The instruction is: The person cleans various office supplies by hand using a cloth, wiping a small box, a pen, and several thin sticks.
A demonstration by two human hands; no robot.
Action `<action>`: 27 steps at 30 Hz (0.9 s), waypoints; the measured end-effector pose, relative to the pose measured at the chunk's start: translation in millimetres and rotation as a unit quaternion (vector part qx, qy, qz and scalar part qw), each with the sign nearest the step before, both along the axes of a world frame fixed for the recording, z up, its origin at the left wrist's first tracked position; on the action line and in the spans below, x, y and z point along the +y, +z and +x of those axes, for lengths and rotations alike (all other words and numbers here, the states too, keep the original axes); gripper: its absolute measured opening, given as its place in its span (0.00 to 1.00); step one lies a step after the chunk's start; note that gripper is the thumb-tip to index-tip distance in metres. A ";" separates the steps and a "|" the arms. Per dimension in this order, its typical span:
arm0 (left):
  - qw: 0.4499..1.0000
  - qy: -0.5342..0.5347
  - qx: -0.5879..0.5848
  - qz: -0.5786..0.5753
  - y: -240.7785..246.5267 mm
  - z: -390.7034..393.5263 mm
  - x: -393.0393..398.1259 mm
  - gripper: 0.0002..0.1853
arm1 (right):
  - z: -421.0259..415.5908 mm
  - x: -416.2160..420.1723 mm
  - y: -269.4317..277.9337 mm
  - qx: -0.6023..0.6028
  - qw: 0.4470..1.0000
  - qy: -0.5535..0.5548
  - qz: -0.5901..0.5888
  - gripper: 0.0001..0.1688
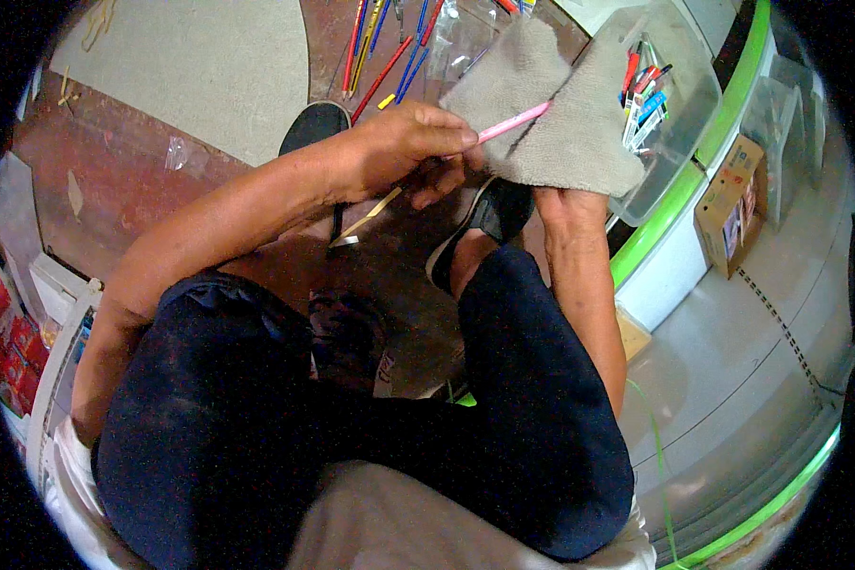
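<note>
My left hand (427, 142) pinches one end of a pink pen or pencil (513, 122) between thumb and fingers. The pink stick's other end points up and right against a beige terry cloth (584, 121). That cloth drapes over my right hand (570, 203), whose fingers are hidden under it; only the wrist side shows. Above my left hand, red, blue and yellow pencils (377, 43) lie on the reddish floor. To the right of the cloth, several pens and markers (641, 92) lie in a clear plastic bin (705, 78).
Clear plastic bags (456, 43) lie by the pencils. A pale round-edged board (199, 64) covers the floor at upper left. My black shoes (317, 128) stand below the pencils. A green-edged ledge (634, 256) runs down the right, with a cardboard box (730, 206) beyond it.
</note>
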State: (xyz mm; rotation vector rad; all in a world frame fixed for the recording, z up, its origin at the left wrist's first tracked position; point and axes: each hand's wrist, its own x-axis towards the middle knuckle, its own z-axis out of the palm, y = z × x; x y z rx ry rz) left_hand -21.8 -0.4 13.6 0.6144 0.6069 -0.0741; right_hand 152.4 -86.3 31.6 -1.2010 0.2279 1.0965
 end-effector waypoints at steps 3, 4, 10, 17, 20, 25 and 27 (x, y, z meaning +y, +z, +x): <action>1.000 -0.025 -0.013 -0.008 -1.7 -2.8 3.0 0.16 | -7.1 -3.7 -0.9 -0.005 0.998 0.056 0.005 0.20; 1.000 -0.010 -0.008 -0.017 -0.3 -1.7 3.5 0.16 | -9.4 -7.6 -4.2 -0.003 0.996 0.079 0.029 0.20; 0.996 0.062 0.025 -0.064 2.8 2.1 7.6 0.14 | -32.7 -8.2 -3.2 0.052 0.979 0.198 0.011 0.20; 0.983 -0.069 0.121 0.121 -1.3 0.9 16.4 0.12 | -29.2 -19.5 -17.7 -0.013 0.990 0.142 -0.015 0.22; 0.946 -0.082 0.181 0.257 1.9 -7.2 39.8 0.13 | -25.2 -24.9 -20.2 -0.047 0.985 0.164 0.018 0.23; 0.874 0.054 0.136 0.463 1.8 -11.5 82.5 0.17 | -18.3 -22.0 -16.4 -0.390 0.814 0.431 -0.028 0.20; 0.932 0.011 0.117 0.343 25.9 -11.1 93.3 0.15 | -20.2 -15.0 -10.3 -0.416 0.781 0.464 -0.036 0.20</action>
